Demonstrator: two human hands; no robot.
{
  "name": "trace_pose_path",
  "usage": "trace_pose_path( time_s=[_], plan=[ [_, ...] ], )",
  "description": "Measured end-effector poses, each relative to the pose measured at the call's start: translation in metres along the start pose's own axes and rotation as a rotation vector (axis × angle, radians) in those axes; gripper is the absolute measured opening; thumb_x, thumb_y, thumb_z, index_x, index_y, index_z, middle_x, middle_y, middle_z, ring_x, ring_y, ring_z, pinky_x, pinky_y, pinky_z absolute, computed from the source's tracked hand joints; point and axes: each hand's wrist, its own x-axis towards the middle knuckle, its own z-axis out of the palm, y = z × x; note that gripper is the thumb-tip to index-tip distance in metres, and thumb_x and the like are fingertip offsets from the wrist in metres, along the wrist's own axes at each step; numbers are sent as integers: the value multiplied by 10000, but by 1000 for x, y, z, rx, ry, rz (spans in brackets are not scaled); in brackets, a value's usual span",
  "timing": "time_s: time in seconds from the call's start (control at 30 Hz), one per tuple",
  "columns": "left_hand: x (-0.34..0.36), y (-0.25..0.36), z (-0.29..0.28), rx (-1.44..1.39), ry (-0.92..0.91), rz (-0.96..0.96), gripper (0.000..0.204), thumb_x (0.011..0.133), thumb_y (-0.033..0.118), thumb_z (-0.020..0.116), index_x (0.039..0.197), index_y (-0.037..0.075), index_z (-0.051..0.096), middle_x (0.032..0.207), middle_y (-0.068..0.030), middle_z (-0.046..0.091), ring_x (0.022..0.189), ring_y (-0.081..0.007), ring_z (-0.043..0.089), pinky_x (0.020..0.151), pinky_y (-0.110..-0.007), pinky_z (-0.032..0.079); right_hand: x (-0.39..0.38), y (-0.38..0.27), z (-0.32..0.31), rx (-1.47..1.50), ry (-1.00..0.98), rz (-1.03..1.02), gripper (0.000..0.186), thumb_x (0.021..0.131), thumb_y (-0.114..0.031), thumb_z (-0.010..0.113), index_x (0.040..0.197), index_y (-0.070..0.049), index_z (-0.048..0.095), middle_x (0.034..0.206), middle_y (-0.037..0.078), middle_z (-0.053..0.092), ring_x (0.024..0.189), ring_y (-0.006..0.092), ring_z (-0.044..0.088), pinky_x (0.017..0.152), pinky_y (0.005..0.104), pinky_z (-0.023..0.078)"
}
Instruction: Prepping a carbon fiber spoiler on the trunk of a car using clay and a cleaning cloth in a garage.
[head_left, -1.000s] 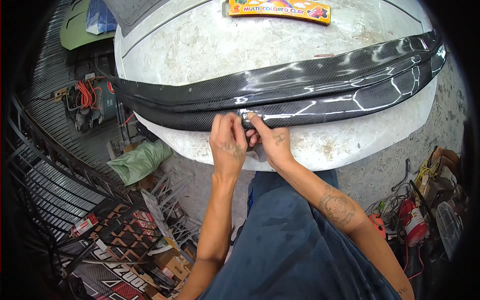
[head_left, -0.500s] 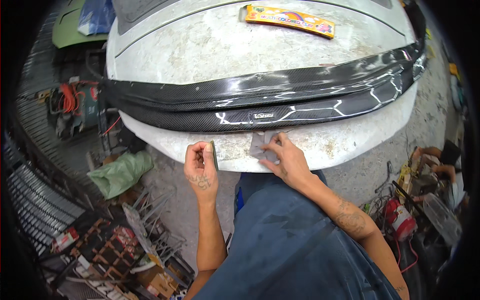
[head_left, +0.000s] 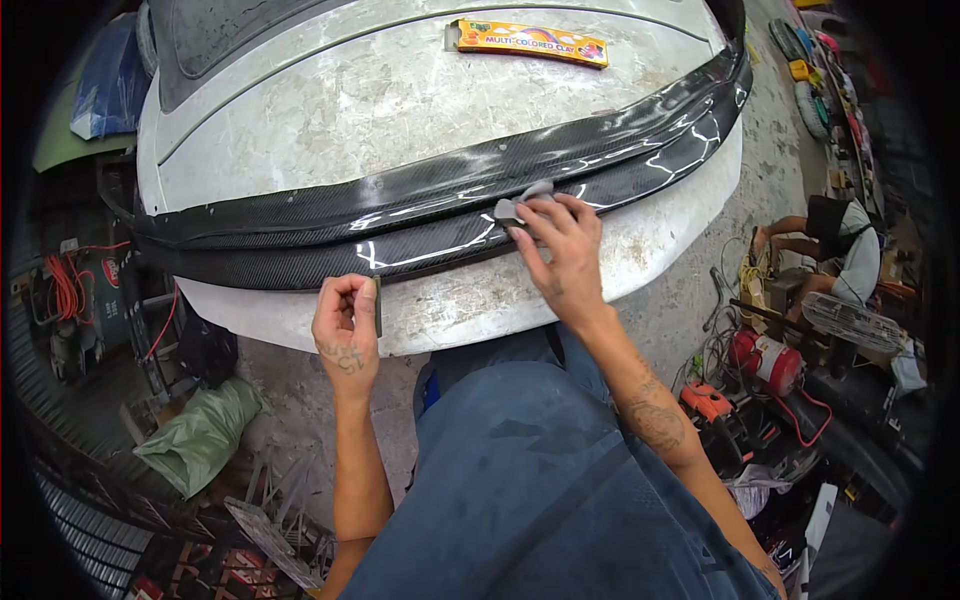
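Note:
A long, glossy black carbon-fibre spoiler [head_left: 290,232] lies across a scuffed white car lid [head_left: 400,115]. My right hand [head_left: 568,258] is over the spoiler's front face, its fingers pinching a bunched grey cloth [head_left: 511,211] against the surface. Hand and cloth cover the spot where the small badge sits. Near the lid's front edge, to the left, my left hand [head_left: 346,322] is closed on a thin dark green flat piece [head_left: 377,306], held upright between thumb and fingers.
A yellow clay box [head_left: 530,43] lies on the lid beyond the spoiler. Left on the floor are a green bag [head_left: 200,435] and a coiled orange cable [head_left: 65,290]. To the right are a red tank [head_left: 765,362], an orange tool [head_left: 708,402] and another person [head_left: 825,245] sitting low.
My right hand has lifted the grey cloth from the white lid up onto the spoiler, bunching it. My left hand still grips the green piece. The whole view has shifted and turned.

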Motion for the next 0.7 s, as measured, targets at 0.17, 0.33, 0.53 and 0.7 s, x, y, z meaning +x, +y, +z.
trace_pose_path(
  time_s=[0.17,0.33,0.53,0.7],
  plan=[
    [-5,0,-19,-15,-53,-50,86,1083,99,660,1075,13,653,929,49,589,828,-31,511,749,-190,408,-16,-16,22,-73,23,-44,334,974,-188,742,1290,-82,755,1305,44,706,1335,326,516,1174,501,293],
    [-8,-1,-23,-25,-40,-1,106,1077,98,656,1037,-1,655,918,38,542,771,-40,484,681,-210,400,-30,-15,21,143,-37,-190,261,913,-112,790,1170,-66,779,1218,22,748,1246,301,565,1139,492,338],
    [-13,-3,-29,-55,-15,-41,112,1078,105,661,1048,-3,651,925,35,545,790,-44,489,699,-212,407,-50,-16,-16,532,106,189,144,957,-12,707,1099,-10,733,1051,109,741,907,224,675,809,345,543],
    [-12,-6,-24,-53,-41,-43,112,1078,104,662,1048,-3,651,930,37,546,794,-45,494,702,-211,409,-15,19,-25,396,246,363,129,974,-52,722,1091,0,723,1044,106,743,927,213,666,822,335,541]
  ],
)
